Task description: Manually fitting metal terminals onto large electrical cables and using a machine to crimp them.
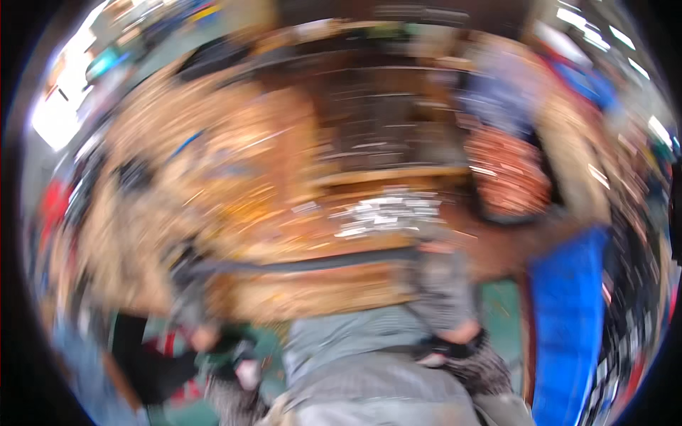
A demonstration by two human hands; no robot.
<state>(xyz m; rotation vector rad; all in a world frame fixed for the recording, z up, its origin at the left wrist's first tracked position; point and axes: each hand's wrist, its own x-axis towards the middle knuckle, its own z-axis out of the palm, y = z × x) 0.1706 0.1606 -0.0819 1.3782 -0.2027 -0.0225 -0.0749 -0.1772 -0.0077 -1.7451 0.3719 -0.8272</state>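
Both forearms (491,370) reached forward, well apart. The left hand (190,290) and right hand (444,285) appeared grey-gloved, wrists (462,332) bare; blur hid whether either was closed.

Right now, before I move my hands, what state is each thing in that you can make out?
Long narrow dark strip: extended crosswise, nearly straight.
Left hand: at the strip's left end; grip too blurred to tell.
Right hand: at its right end; grip also blurred.
Small shiny silver pieces: loosely clustered.
Dark-rimmed container: holding copper-coloured contents.
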